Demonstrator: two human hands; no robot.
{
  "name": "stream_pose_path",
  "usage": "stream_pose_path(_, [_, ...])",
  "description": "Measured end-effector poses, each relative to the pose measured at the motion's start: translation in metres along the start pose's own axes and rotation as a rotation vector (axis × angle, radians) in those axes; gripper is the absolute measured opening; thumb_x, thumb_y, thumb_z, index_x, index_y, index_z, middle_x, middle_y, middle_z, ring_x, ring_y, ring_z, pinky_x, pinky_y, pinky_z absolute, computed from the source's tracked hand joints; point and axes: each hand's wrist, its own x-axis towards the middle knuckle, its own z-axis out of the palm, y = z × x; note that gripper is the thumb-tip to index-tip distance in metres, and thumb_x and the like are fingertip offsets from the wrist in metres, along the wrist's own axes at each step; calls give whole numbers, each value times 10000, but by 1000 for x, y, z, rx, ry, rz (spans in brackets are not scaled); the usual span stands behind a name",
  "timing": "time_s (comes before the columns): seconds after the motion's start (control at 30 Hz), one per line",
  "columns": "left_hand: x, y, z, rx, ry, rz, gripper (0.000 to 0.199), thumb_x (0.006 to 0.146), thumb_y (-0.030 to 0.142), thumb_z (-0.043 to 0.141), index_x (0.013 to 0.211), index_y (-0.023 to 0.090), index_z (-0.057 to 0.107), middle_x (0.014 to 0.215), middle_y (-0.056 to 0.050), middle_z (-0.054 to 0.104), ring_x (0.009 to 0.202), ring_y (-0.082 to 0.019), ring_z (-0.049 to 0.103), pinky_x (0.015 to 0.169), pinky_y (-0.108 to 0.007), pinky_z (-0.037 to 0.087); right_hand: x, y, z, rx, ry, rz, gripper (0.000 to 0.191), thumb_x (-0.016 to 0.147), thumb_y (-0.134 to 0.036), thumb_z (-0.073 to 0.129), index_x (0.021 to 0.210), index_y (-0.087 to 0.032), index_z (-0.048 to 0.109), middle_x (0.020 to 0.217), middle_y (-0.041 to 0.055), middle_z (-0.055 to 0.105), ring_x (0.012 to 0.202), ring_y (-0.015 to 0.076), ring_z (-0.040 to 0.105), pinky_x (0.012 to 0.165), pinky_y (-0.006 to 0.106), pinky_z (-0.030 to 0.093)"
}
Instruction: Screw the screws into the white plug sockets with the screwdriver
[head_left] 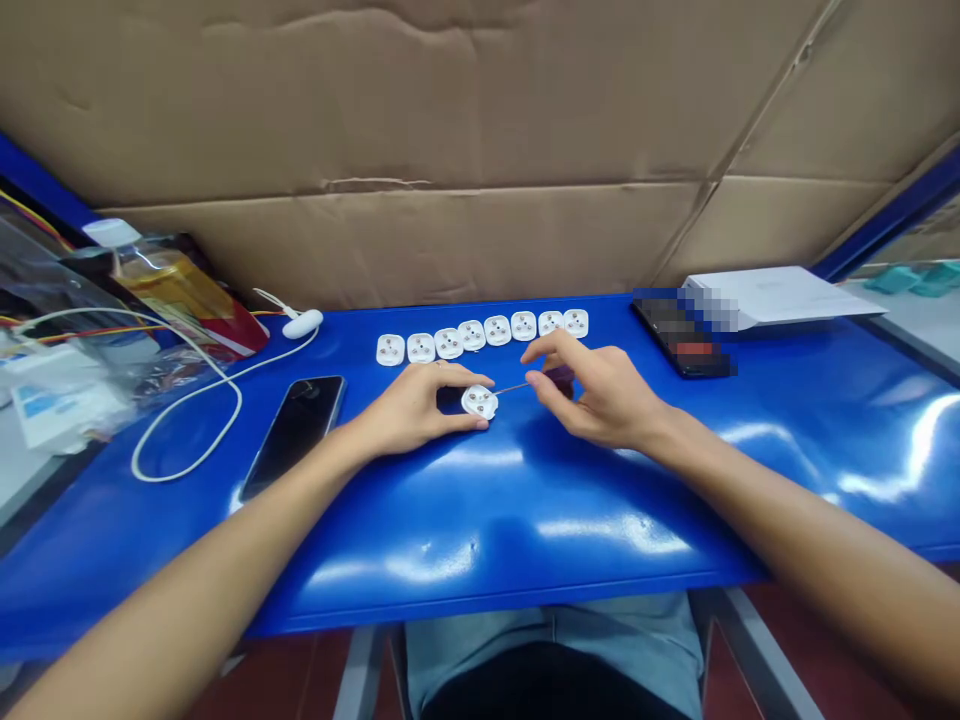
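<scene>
Tabletop [525, 500]: blue, glossy, backed by a cardboard wall along the far side; near edge runs just above the person's lap. Left hand [416, 408]: palm down at centre, fingers closed round a white disc [480, 401], pinning it to the tabletop; the disc shows small metal contacts on its face. Right hand [600, 395]: just right of the disc, thumb and forefinger pinched on a thin metal tool [514, 387] whose tip reaches to the disc; other fingers loosely curled. Row of discs [484, 335]: eight like pieces lined up just beyond the hands, rising slightly toward the right, each apart from its neighbour or nearly touching. Progress, as a judgement: one disc is under the tool and eight lie in order; whether the row is finished work or stock waiting cannot be told from here. Phone [296, 432]: dark, face up, left of the left hand, near it. White cable [187, 400]: looped at far left, ending in a small white plug near the row's left end. Plastic bags and wiring: heaped at the far left edge. Dark device [679, 335] and white box [780, 295]: far right. Open room: broad bare surface near and right of the hands; the left side is crowded.
</scene>
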Motion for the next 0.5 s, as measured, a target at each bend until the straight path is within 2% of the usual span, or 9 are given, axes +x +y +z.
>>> stream_pose_path(0.1, [0,0,0,1,-5,-5,534,868,547,818,1298,233,778,1227,-69,800,1105,-286,745,1026,-399,555,-1,0,-1,-27,-17,13,129,1039,-330,550,1118,-234,585,835,24,753,662,198,699,623,312,459])
stream_pose_path(0.23, [0,-1,0,-13,-9,-4,544,870,568,809,1301,237,772,1267,-66,787,1140,-290,734,1051,-410,545,1,0,-3,75,-62,-38,146,994,-224,550,1140,-233,558,1014,69,759,806,207,719,719,330,520])
stream_pose_path(0.33, [0,-1,0,-13,-3,-11,548,862,571,813,1293,234,778,1260,-73,790,1134,-298,735,1051,-421,547,2,-1,-2,4,-55,21,80,1027,-284,545,1082,-240,583,875,38,758,705,205,700,635,323,466])
stream_pose_path(0.4, [0,-1,0,-11,1,-19,556,857,571,817,1299,237,776,1256,-75,791,1132,-302,737,1053,-425,547,2,-1,-1,-31,-37,52,116,1049,-343,542,1035,-240,592,795,22,741,649,202,681,602,319,427])
stream_pose_path(0.5, [0,-1,0,-24,2,-26,548,857,562,821,1298,239,775,1264,-70,789,1141,-299,734,1061,-422,542,3,-1,-3,59,-43,23,69,1029,-302,562,1055,-238,562,927,47,752,764,205,710,678,321,484])
